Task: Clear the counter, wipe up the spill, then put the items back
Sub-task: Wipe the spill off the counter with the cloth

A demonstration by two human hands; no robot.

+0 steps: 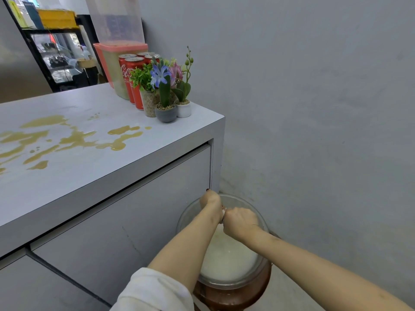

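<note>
A yellowish-brown spill spreads in puddles and drops over the left part of the grey counter. Low at the counter's right end, a clear glass bowl holding cloudy whitish water rests on a brown stool. Both my fists are pressed together above that bowl. My left hand and my right hand are clenched on a small white cloth, of which only a sliver shows between them.
At the counter's back right corner stand red cola cans, three small potted plants and a plastic container with a pink lid. Grey cabinet fronts sit under the counter. A grey wall is on the right.
</note>
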